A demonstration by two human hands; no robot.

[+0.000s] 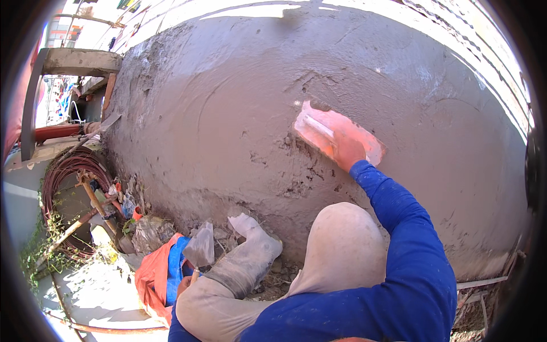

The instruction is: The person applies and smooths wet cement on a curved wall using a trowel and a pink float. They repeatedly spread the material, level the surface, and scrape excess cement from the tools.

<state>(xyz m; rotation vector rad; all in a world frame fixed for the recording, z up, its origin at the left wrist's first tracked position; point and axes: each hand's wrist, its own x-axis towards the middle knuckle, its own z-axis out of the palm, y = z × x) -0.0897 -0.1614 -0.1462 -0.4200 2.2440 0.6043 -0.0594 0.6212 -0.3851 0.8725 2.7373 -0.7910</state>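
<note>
My right hand (pixel 347 149) grips the white handle of a long pinkish plastering float (pixel 366 137), its face on the wet grey render of the wall (pixel 239 108). The render around it has swirl marks, and rough pitted patches show below the float. Low at the left, my left hand (pixel 185 285) is mostly hidden by my leg, its fingers closed on the handle of a grey pointed trowel (pixel 200 245). The trowel is beside a container of red and blue material (pixel 154 276). My knees and legs, in pale, mud-stained trousers, are bent beside the wall.
At the left are a coil of reddish cable or hose (pixel 60 179), rusty pipes (pixel 91 199), rubble in bags (pixel 154 233), weeds, a concrete beam (pixel 80 61) and a red pipe (pixel 57 133). A pale strip (pixel 481 283) lies along the wall's foot at lower right.
</note>
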